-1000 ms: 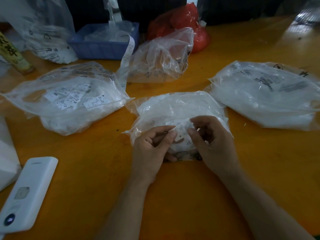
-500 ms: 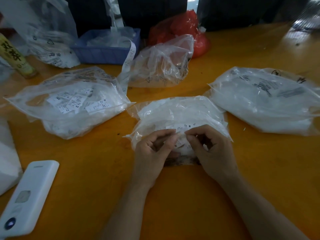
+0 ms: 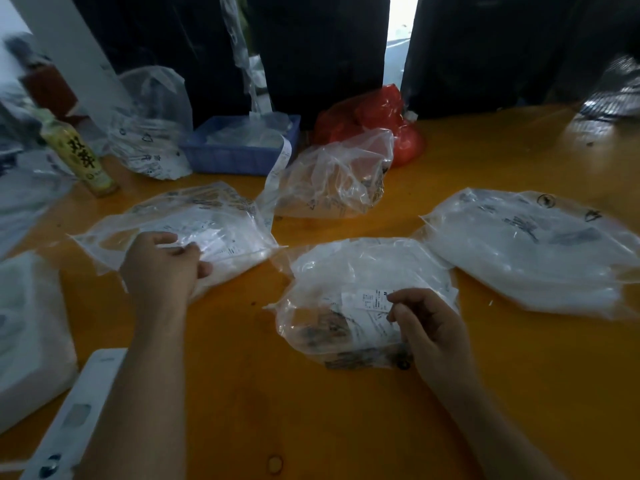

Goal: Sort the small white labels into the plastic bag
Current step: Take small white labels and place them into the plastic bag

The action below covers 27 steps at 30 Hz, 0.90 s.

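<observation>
Since half a second ago the left hand (image 3: pixel 162 268) has left the middle bag (image 3: pixel 363 271) and crossed to the left bag (image 3: pixel 180 223), where its curled fingers now meet the plastic near the opening; whether they pinch a label or only the bag film, I cannot tell. Meanwhile the right hand (image 3: pixel 429 327) has stayed at the middle bag, thumb and forefinger pinching a small white label (image 3: pixel 372 299) at its edge, the label lying on top of that bag. My reading is that one label was split off and carried to the left bag as its sorted place, while the next one is already picked out. More labels show through the left bag's film. Further right lies a third bag (image 3: pixel 530 251), untouched, on the orange table (image 3: pixel 311 410)
</observation>
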{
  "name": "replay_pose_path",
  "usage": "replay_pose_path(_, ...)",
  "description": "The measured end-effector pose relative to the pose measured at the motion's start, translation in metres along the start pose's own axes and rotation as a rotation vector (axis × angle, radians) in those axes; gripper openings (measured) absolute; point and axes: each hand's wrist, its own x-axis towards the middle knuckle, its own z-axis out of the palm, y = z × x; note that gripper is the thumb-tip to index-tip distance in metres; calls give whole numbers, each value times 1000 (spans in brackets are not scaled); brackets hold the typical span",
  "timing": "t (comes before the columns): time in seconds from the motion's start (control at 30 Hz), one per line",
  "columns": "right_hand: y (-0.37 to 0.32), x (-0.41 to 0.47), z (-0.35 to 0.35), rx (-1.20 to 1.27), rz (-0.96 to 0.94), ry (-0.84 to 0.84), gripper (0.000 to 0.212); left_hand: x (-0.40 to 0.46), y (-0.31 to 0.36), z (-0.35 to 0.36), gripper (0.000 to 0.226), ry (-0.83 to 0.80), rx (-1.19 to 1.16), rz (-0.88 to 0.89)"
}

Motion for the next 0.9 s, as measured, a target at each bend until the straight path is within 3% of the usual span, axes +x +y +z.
replay_pose_path(0.07, 1, 0, -1, -1, -5, -4, 13, 26, -1, -1, 33, -23, 121, -53)
replay_pose_path(0.23, -2, 1, -2, -20, -25, 0, 11, 32, 0, 3, 45, 6, 218, 45)
replay_pose_path(0.3, -3, 2, -1, -62, -31, 17, 12, 14, 1, 7, 41, 102, 247, 174)
replay_pose_path(0.4, -3, 3, 0, -187, -34, 67, 16, -40, 3, 21, 22, 161, 78, 402)
replay_pose_path(0.5, -14, 4, 1, -296, -92, 172, 21, -108, 2, 40, 15, -152, -183, 585)
replay_pose_path(0.6, -35, 16, -13, -437, -238, 343, 10, -155, -11, 63, 25, -423, -169, 774)
replay_pose_path(0.67, -45, 36, -38, -625, -224, 432, 7, -168, -26, 73, 29, -488, -144, 744)
replay_pose_path(0.73, -46, 62, -71, -900, -95, 464, 16, -168, -38, 77, 32, -492, -146, 617)
replay_pose_path(0.83, -39, 94, -117, -1288, 196, 336, 24, -163, -44, 79, 27, -521, -219, 393)
replay_pose_path(0.9, -36, 103, -132, -1324, 348, 204, 28, -162, -42, 80, 24, -526, -230, 353)
